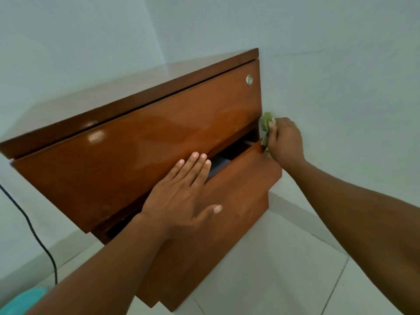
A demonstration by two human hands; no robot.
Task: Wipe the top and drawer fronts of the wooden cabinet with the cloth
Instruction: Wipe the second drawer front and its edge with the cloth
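The glossy brown wooden cabinet [141,142] stands against a pale wall, seen from above and in front. Its top drawer front carries a round silver lock [249,79]. The second drawer [238,189] is pulled partly out, with a dark gap above it. My left hand [181,196] lies flat with fingers spread across the seam between the top and second drawer fronts. My right hand [285,142] is closed on a crumpled green cloth [266,126] and presses it at the cabinet's right edge, where the second drawer's corner meets the top drawer.
A black cable [34,230] runs down the wall and floor at the left. Something turquoise [22,301] shows at the bottom left corner. White floor tiles [284,269] spread out below and to the right of the cabinet. The wall sits close behind its right side.
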